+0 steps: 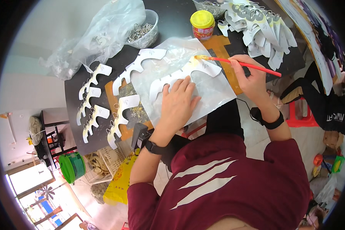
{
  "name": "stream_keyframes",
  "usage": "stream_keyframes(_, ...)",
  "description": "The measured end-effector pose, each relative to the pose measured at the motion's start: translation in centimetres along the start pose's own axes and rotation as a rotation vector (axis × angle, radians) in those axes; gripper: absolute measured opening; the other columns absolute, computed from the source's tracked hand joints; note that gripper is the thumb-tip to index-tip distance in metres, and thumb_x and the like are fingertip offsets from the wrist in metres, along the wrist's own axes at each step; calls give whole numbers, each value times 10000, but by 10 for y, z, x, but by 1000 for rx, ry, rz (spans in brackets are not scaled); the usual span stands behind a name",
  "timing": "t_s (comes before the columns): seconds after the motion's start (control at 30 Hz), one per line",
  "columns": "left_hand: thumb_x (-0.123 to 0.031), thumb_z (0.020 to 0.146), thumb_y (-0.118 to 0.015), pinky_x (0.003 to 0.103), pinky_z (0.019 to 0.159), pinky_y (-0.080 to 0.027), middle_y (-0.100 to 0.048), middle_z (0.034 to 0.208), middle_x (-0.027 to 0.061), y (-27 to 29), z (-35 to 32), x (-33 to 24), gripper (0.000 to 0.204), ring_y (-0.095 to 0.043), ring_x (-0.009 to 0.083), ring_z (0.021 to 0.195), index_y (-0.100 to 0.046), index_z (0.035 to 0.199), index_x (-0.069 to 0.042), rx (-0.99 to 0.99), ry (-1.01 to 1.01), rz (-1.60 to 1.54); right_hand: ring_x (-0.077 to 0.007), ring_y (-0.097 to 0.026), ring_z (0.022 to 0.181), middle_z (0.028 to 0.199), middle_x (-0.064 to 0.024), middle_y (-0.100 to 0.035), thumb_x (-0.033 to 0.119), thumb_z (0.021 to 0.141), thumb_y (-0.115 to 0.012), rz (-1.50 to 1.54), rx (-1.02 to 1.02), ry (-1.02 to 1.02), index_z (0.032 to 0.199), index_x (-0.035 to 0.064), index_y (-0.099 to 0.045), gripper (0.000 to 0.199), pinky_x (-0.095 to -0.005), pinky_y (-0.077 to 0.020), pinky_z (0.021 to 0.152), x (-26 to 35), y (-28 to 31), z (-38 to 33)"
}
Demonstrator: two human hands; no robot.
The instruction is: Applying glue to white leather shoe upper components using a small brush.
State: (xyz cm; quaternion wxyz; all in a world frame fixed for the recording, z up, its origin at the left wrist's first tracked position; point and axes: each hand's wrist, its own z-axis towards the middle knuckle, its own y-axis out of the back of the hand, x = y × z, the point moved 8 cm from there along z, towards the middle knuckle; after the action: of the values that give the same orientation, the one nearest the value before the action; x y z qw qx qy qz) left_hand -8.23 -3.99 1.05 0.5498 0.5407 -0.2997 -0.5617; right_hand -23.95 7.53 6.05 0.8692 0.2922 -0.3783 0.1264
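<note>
My right hand (pixel 253 78) grips a thin red-handled brush (pixel 267 70) between thumb and fingers. Its yellowish, coated bristles touch the upper edge of a white scalloped paper cut-out (pixel 210 69). A yellowish film shows on the paper near the bristles. With fingers stretched out, my left hand (pixel 177 105) lies flat over the lower edge of that cut-out. Beneath it spreads a translucent plastic sheet (pixel 218 92). Another scalloped cut-out (pixel 136 66) overlaps the sheet's left side. Further left lie several similar pieces with metal rings, such as the near one (pixel 122 115).
On the black table (pixel 166 21), a clear tub of metal rings (pixel 141 32) stands beside a crumpled plastic bag (pixel 107 28). A yellow-lidded jar (pixel 202 25) is at the back. Ringed white pieces (pixel 262 28) are heaped at back right. A person's dark-clothed leg (pixel 308 86) is at right.
</note>
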Motion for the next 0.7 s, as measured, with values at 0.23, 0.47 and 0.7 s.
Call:
stream_keyframes(0.23,-236,817,-683,510,957,-366,-544,1307,110,-2,1,0,390,-498,268,1191,-561,1140,-56,2,2,2,-197,-640,693,798,-103,-661,18,860,-605,-22,32,15,880,-14,-633,47,-278,-488,644,7,14,-11)
stream_keyframes(0.47,-243,814,-686,506,956,-365,-542,1304,113,0,0,0,394,-500,263,1183,-559,1135,-54,0,2,9,-155,-626,705,813,-83,-663,18,866,-609,29,-19,-16,902,-14,-643,59,-267,-482,655,4,11,-12)
stream_keyframes(0.7,-247,803,-690,482,957,-358,-543,1292,124,0,-1,0,398,-503,262,1172,-562,1124,-49,-19,-18,-10,-148,-621,705,815,-88,-660,29,868,-627,88,47,-50,911,-14,-641,63,-267,-473,644,10,-15,-15)
